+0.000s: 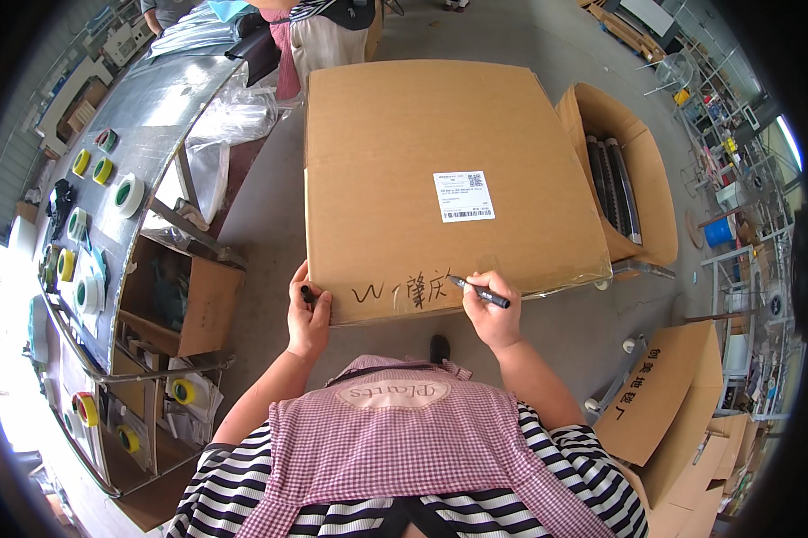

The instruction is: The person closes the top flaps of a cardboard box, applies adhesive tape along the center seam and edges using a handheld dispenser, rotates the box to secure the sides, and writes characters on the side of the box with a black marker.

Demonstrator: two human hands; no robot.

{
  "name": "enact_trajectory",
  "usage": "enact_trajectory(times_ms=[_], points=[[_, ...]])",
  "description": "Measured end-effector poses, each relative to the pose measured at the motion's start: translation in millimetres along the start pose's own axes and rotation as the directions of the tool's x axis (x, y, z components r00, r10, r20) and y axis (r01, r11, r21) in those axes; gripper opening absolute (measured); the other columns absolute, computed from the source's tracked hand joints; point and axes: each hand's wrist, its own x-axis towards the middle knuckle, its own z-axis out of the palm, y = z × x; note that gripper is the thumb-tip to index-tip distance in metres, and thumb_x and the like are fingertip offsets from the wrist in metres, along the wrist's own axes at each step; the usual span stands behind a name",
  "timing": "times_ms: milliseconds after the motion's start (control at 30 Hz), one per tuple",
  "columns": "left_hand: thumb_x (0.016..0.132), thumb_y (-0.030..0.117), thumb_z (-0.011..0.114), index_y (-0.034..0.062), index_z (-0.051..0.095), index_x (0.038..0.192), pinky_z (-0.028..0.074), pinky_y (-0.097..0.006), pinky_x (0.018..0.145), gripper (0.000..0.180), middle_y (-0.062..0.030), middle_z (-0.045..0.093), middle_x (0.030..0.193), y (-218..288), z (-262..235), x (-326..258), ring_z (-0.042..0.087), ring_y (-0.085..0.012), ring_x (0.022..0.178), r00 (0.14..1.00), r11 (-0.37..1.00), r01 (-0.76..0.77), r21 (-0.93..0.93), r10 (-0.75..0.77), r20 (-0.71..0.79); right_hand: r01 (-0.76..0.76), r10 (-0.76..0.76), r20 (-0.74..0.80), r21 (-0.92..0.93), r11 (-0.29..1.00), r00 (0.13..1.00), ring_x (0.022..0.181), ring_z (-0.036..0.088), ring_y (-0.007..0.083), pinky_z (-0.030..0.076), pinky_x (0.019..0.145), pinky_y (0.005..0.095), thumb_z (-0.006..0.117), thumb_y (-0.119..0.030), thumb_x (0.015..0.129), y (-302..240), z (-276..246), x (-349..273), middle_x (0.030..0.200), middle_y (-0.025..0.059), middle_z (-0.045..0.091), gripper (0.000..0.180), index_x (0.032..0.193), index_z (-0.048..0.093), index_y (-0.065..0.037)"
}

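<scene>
A large closed cardboard box (395, 125) lies before me, with a white printed label (464, 196) on its top. My right hand (497, 325) grips a black marker pen (486, 293), its tip at the end of black handwriting (404, 289) along the box's near edge. At the near left corner, my left hand (309, 328) touches the box. Its fingers are closed around a small black marker cap (308, 293).
Rolls of tape (129, 195) stand on the metal-topped workbench (166, 90) at left. An open carton (641, 134) with dark long items adjoins the box's right side. Another open carton (655, 386) is at lower right. Beyond the box, a person (328, 40) is partly visible; wire racks (744, 224) line the right.
</scene>
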Motion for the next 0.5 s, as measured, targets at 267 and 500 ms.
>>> enact_trajectory(times_ms=[267, 500], points=[[0.094, -0.003, 0.056, 0.0058, 0.046, 0.099, 0.038, -0.034, 0.106, 0.015, -0.0226, 0.033, 0.156, -0.2, 0.5, -0.3, 0.047, -0.0226, 0.129, 1.000, 1.000, -0.002, -0.020, 0.002, 0.004, -0.075, 0.074, -0.028, -0.036, 0.997, 0.997, 0.056, 0.063, 0.0170, 0.050, 0.055, 0.0301, 0.072, -0.007, 0.086, 1.3, -1.6, 1.0, 0.071, 0.0092, 0.066, 0.011, 0.090, 0.063, -0.002], [0.093, -0.003, 0.057, 0.0057, 0.045, 0.099, 0.040, -0.034, 0.104, 0.015, -0.0221, 0.034, 0.155, -2.3, 0.8, 0.2, 0.050, -0.0211, 0.123, 1.000, 1.000, 0.000, 0.001, 0.000, 0.006, -0.035, 0.034, -0.019, -0.039, 0.999, 0.999, 0.055, 0.060, 0.0146, 0.049, 0.054, 0.0286, 0.072, -0.004, 0.085, 8.5, -4.3, -1.3, 0.072, 0.0084, 0.065, 0.012, 0.090, 0.061, -0.003]])
